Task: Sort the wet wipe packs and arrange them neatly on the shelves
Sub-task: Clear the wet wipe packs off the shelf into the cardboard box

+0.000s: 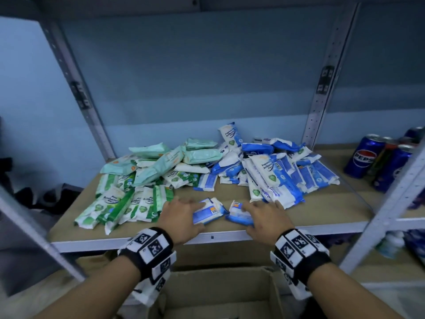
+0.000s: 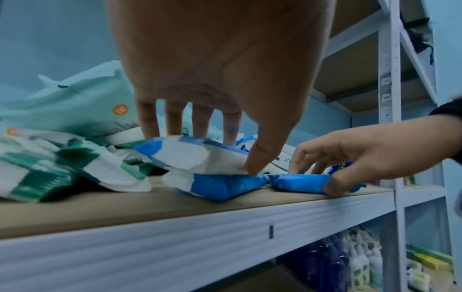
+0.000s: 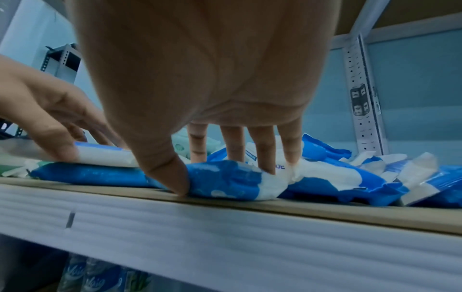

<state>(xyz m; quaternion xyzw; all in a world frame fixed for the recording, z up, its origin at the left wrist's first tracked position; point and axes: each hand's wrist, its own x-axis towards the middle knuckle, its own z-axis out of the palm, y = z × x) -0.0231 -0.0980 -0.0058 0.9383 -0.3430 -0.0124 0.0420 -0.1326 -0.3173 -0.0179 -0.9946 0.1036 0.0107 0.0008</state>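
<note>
A: What was the largest thing in view?

B: A metal shelf (image 1: 230, 234) with a tan board top, seen from above against a pale blue wall. A cardboard box (image 1: 220, 293) stood open below its front edge.

A: And on the shelf?

B: Two heaps of wet wipe packs. The green and mint packs (image 1: 138, 180) lay piled on the left half, the blue and white packs (image 1: 282, 171) on the right half, the heaps touching in the middle. Pepsi cans (image 1: 365, 155) stood on the neighbouring shelf to the right.

A: Where were the hands?

B: Both were at the front edge, between the heaps. The left hand (image 1: 181, 215) gripped two blue packs stacked one on the other (image 2: 200, 158), fingers on top of the upper pack and thumb at the near side, at the seam between the two. The right hand (image 1: 264, 217) gripped a single blue pack (image 3: 225, 179) lying flat on the board, fingers pressed into its top, thumb against its near edge. The stack and that pack lay just beside each other.

A: Anything on the wrists?

B: Black bands carrying white squares with black markers (image 1: 149, 245).
</note>
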